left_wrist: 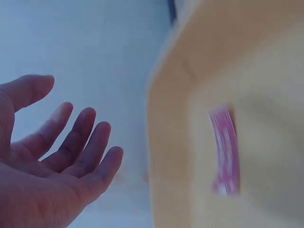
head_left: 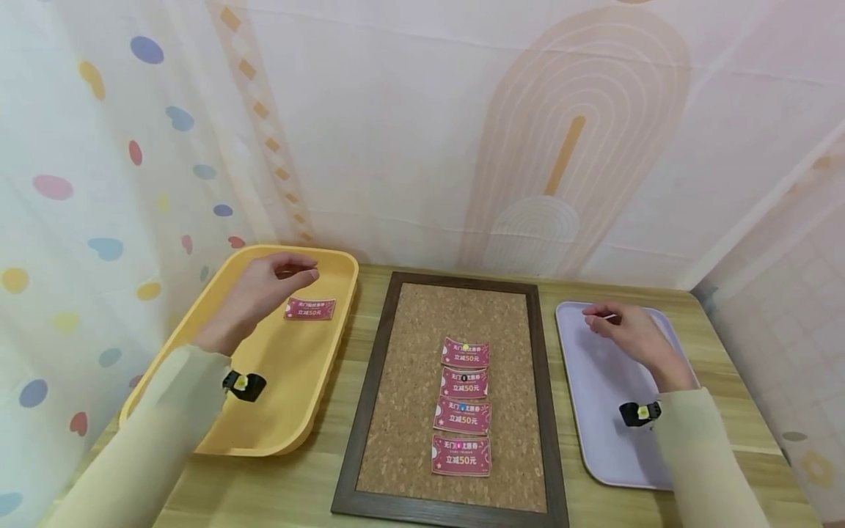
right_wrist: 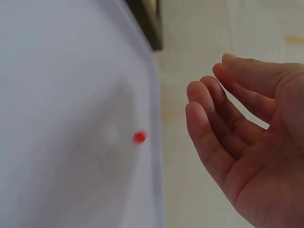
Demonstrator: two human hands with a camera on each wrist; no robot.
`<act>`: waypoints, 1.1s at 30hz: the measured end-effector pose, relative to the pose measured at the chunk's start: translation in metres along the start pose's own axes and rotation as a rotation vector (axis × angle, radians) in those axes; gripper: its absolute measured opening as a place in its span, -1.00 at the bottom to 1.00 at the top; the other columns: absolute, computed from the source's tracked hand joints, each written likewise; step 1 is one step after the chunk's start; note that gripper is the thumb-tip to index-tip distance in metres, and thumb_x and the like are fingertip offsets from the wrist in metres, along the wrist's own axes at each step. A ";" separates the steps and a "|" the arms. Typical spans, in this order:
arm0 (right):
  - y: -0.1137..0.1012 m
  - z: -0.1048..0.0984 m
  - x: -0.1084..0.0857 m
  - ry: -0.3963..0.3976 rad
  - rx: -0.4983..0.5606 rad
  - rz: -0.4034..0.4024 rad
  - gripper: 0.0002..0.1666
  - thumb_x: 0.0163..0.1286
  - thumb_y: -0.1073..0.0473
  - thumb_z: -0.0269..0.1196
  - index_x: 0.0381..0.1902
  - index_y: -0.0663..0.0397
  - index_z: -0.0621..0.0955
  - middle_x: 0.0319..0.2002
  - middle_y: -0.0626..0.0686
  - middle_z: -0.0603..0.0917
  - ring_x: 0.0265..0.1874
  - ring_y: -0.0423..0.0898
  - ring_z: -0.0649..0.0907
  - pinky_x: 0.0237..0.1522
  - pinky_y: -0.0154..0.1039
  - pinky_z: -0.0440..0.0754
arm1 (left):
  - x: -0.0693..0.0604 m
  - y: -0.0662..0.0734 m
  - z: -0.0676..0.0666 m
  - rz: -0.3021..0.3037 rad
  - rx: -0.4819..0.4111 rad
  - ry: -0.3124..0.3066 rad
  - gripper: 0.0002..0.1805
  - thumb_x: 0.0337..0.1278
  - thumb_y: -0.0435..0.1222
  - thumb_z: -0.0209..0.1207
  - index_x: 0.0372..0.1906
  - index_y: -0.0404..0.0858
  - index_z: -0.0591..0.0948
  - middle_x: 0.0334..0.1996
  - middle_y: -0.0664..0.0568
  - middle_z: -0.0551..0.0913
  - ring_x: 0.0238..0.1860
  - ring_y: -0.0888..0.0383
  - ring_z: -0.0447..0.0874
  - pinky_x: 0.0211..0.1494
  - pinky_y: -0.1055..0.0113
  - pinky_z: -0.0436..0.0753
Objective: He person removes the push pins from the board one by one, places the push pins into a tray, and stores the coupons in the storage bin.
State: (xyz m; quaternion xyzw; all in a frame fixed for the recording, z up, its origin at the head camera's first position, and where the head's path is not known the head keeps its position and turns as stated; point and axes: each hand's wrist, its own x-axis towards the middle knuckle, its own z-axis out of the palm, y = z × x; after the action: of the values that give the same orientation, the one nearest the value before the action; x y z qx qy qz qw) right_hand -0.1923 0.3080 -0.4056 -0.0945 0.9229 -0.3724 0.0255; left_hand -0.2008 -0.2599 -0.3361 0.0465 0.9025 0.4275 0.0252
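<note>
My left hand (head_left: 267, 286) hovers over the yellow tray (head_left: 284, 389), fingers loosely bent and holding nothing. Just beside it in the head view, a single pink coupon (head_left: 310, 310) lies in that tray; the left wrist view shows the coupon (left_wrist: 225, 149) blurred and slightly curved. Above the lilac tray (head_left: 614, 411) is my right hand (head_left: 627, 334), relaxed, with nothing between the fingers. A small red pushpin (right_wrist: 139, 137) lies in the lilac tray near its edge, visible only in the right wrist view; the right hand is apart from it.
Between the trays lies a dark-framed corkboard (head_left: 403, 411). Several pink coupons (head_left: 461, 456) form a column on it, with yellow, black, blue and pink pins at their upper parts. A patterned curtain (head_left: 396, 147) hangs behind the wooden table (head_left: 733, 389).
</note>
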 end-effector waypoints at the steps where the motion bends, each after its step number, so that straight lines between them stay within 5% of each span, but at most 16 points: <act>1: -0.004 0.002 -0.001 0.014 -0.002 -0.020 -0.65 0.57 0.17 0.23 0.11 0.36 0.65 -0.12 0.24 0.76 -0.17 -0.02 0.69 -0.24 -0.36 0.59 | -0.002 0.006 0.004 0.008 -0.024 0.002 -0.48 0.49 -0.06 0.20 0.28 -0.36 0.57 0.18 -0.21 0.63 0.18 -0.04 0.57 0.12 0.40 0.53; 10: -0.034 0.016 -0.004 0.116 -0.007 -0.102 -0.71 0.55 0.17 0.26 0.04 0.29 0.70 -0.09 0.18 0.77 -0.15 0.00 0.66 -0.19 -0.36 0.58 | -0.022 0.039 0.045 0.096 -0.248 0.017 -0.58 0.45 -0.17 0.25 0.21 -0.37 0.60 0.10 -0.18 0.67 -0.04 0.20 0.63 -0.12 0.44 0.62; 20: -0.058 0.031 -0.007 0.172 0.051 -0.141 -0.78 0.52 0.20 0.29 -0.03 0.24 0.72 -0.17 0.13 0.77 -0.22 -0.14 0.65 -0.21 -0.39 0.56 | -0.031 0.057 0.087 0.142 -0.411 -0.033 -0.64 0.43 -0.31 0.25 0.19 -0.40 0.59 0.03 -0.18 0.66 0.01 0.08 0.62 0.03 0.42 0.60; 33: -0.084 0.056 -0.005 0.102 0.135 -0.165 -0.78 0.54 0.14 0.28 -0.03 0.17 0.71 -0.24 0.09 0.73 -0.34 -0.05 0.57 -0.32 -0.28 0.51 | -0.029 0.056 0.132 0.056 -0.489 -0.159 -0.62 0.44 -0.34 0.21 0.22 -0.45 0.51 -0.02 -0.18 0.63 -0.02 0.00 0.63 0.05 0.31 0.68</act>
State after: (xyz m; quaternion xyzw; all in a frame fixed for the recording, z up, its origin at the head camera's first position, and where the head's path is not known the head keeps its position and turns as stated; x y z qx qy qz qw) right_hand -0.1682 0.2115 -0.3881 -0.1491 0.8849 -0.4390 -0.0457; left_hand -0.1574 -0.1263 -0.3765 0.0976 0.7657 0.6287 0.0945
